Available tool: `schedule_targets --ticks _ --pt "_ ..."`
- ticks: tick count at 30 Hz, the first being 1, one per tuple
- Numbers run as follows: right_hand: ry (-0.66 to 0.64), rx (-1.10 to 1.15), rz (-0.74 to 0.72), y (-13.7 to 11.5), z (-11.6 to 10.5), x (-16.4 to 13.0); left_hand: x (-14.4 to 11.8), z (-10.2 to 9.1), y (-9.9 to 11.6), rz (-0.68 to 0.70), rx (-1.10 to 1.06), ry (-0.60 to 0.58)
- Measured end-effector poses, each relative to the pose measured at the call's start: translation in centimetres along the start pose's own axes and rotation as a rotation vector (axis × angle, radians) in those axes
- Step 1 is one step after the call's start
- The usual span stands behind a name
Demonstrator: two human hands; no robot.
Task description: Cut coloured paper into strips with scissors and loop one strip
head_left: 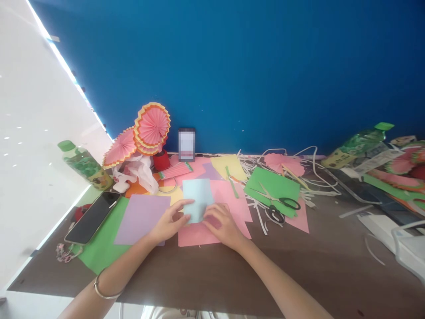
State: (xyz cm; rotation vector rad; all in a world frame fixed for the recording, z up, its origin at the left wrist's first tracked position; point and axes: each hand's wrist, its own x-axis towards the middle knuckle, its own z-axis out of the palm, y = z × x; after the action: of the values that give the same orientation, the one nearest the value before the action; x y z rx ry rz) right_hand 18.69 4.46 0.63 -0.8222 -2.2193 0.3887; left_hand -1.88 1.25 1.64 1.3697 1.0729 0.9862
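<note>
A light blue sheet of paper (195,195), seemingly folded, is between my two hands above pink sheets (229,199). My left hand (174,219) grips its left edge, thumb and fingers bent around it. At the lower right edge, my right hand (221,221) pinches the same paper; its fingertips partly cover that corner. A purple sheet (142,217) lies beside my left hand. To the right of my right hand, black-handled scissors (275,201) rest partly on a green sheet (265,186).
On the left are a phone (93,218), a green-capped bottle (84,164) and pink paper rosettes (152,126). A small framed screen (187,145) stands against the blue wall. White paper strips (260,217) and cables lie right of centre. Another bottle (357,144) leans at right.
</note>
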Motion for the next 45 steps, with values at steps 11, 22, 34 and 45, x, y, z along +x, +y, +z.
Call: schedule_targets --ticks 11,22,34,45 --pt "-0.007 -0.07 -0.012 -0.3 0.4 -0.2 -0.1 0.2 0.0 -0.022 -0.01 -0.004" --pt "0.006 -0.18 -0.162 -0.4 0.2 0.1 -0.2 0.5 -0.2 -0.036 0.014 0.049" --pt "0.174 -0.541 -0.534 -0.9 -0.3 -0.2 0.1 1.6 -0.4 -0.146 -0.45 0.208" --pt "0.441 0.76 0.854 -0.3 0.8 1.1 -0.1 2.0 -0.7 0.049 -0.083 0.306"
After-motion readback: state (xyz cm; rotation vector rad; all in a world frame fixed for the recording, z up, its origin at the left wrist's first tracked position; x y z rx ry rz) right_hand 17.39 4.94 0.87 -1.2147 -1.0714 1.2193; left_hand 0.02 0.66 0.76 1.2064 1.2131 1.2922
